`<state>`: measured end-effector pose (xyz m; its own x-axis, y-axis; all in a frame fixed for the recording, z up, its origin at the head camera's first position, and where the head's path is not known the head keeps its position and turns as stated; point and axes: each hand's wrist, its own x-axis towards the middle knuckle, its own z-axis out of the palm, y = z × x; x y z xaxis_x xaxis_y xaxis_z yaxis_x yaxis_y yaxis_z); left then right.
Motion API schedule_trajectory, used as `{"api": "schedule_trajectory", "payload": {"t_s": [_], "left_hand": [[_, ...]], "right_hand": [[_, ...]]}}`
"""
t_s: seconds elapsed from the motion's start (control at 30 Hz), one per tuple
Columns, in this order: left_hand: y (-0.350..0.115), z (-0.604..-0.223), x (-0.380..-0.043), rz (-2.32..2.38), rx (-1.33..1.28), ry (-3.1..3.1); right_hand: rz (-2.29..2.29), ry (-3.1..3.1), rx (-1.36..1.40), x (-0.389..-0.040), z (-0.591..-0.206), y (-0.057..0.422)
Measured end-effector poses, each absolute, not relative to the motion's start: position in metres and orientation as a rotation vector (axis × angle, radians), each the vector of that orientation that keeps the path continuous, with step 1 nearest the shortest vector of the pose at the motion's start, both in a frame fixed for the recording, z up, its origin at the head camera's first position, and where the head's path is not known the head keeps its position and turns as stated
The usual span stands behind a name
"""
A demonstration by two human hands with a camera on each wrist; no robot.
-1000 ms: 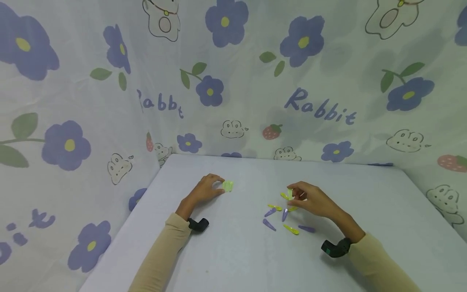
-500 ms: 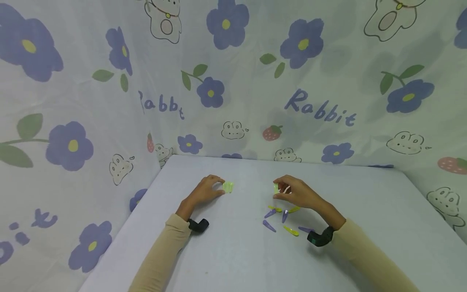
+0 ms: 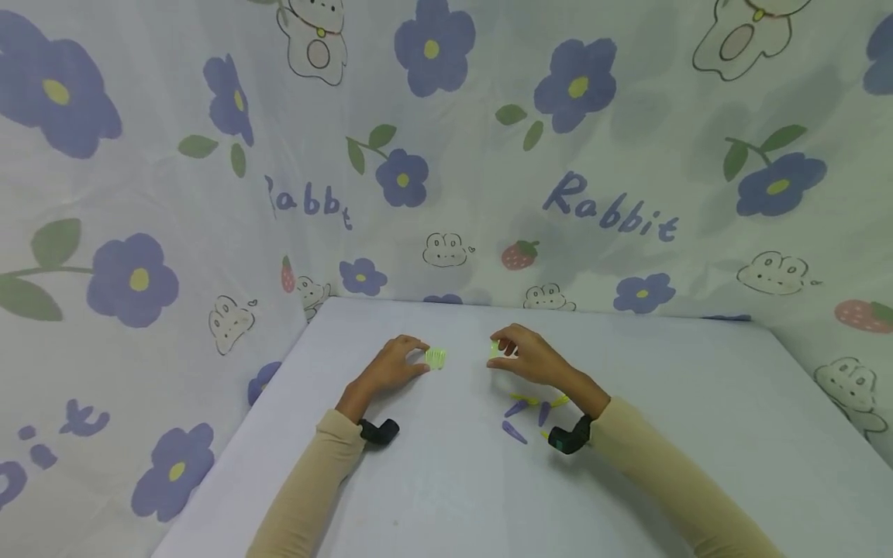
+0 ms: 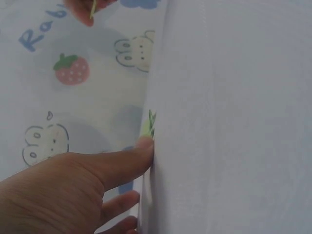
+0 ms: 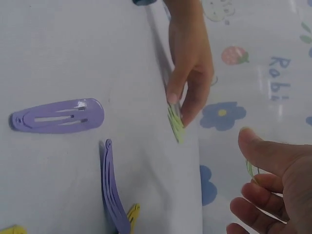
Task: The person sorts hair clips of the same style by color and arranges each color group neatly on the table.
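Note:
Light green snap hair clips (image 3: 436, 359) stand side by side in a short row on the white table. My left hand (image 3: 388, 366) holds the row at its left end between thumb and fingers; the right wrist view shows its thumb against the clips (image 5: 176, 124). To the right, my right hand (image 3: 536, 359) pinches one more green hair clip (image 3: 494, 351) by its ends, a short gap away from the row. That clip (image 5: 249, 168) looks thin and edge-on in the right wrist view. In the left wrist view the thumb hides most of the row.
Purple hair clips (image 3: 515, 432) and yellow hair clips (image 3: 560, 401) lie scattered below my right hand, some hidden by the right forearm and its black wrist camera (image 3: 570, 435). A printed cloth wall (image 3: 481, 194) rises behind the table.
My right hand has moved left, away from the scattered clips and toward the green row, carrying the green hair clip. The left hand has stayed in place at the row.

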<state>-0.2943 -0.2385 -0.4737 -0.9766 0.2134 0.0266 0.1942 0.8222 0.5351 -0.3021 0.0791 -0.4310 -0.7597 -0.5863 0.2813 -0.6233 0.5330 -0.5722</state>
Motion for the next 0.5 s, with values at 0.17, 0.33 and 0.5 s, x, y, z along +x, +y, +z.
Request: {"api": "schedule_trajectory", "payload": {"t_s": [0.17, 0.33, 0.5], "left_hand": [[-0.241, -0.472, -0.296, 0.873, 0.331, 2.975], [-0.242, -0.473, -0.297, 0.888, 0.333, 2.984], [-0.241, -0.475, -0.297, 0.877, 0.34, 2.969]], "right_hand": [[1.021, -2.675, 1.064, -0.309, -0.431, 0.057], [1.04, -2.683, 1.064, -0.314, -0.433, 0.038], [1.061, -2.729, 1.044, -0.317, -0.44, 0.025]]}}
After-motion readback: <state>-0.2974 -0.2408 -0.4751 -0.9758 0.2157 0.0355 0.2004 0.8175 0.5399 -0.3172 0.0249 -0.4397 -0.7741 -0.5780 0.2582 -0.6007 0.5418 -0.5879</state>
